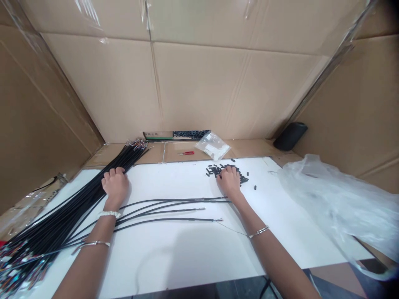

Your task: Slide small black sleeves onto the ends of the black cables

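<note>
My left hand (115, 185) rests at the right edge of a thick bundle of black cables (90, 195), its fingers curled over some of them. That bundle runs from the lower left to the back, with coloured wire ends at both ends. My right hand (230, 181) is on a pile of small black tube pieces (213, 170), fingers bent down into it; what lies between the fingertips is hidden. Between my forearms, several separate black cables (174, 219) lie across the white tabletop (187, 249), bare wire ends pointing right.
A red-handled screwdriver (187, 153) and a clear plastic bag (213, 145) lie at the back. A black roll (290, 136) sits in the back right corner. Crumpled clear plastic sheeting (339, 199) covers the right side. Cardboard walls (199, 83) enclose the table.
</note>
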{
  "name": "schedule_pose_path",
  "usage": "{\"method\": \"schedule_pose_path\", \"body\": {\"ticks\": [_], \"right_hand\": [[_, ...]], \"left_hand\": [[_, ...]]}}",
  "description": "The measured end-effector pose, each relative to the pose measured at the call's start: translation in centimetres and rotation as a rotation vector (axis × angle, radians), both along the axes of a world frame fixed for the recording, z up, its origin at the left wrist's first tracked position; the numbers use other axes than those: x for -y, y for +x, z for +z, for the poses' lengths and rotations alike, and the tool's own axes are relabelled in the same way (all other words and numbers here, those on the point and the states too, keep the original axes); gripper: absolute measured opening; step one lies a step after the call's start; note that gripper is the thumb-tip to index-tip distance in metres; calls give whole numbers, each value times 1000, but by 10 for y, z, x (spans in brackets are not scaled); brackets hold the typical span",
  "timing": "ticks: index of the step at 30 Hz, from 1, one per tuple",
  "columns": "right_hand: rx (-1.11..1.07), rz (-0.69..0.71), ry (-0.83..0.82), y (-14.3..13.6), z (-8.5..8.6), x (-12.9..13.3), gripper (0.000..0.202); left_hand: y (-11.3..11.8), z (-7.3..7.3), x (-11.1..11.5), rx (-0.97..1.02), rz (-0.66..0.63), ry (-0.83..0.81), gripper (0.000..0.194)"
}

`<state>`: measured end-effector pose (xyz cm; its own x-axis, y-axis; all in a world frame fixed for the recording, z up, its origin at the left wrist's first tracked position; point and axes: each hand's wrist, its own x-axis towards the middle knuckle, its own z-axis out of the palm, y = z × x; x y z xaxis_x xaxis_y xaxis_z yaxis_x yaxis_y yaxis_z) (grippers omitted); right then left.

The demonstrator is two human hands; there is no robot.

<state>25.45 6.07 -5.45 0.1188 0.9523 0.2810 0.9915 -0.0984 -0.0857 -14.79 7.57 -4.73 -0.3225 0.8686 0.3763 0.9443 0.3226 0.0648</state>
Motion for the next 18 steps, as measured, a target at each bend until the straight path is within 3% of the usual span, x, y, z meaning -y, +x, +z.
{"method": "schedule_pose_path", "body": {"ticks": [6,13,18], "right_hand": [[-59,-23,31,2,7,-1,20],[-723,12,1,14,20,1,12],[-890,110,-14,14,20,3,15]], "left_hand": [[-4,-3,-2,6,-10,3,28],[3,13,2,127,-39,121,28],[5,25,4,276,-6,248,32]]}}
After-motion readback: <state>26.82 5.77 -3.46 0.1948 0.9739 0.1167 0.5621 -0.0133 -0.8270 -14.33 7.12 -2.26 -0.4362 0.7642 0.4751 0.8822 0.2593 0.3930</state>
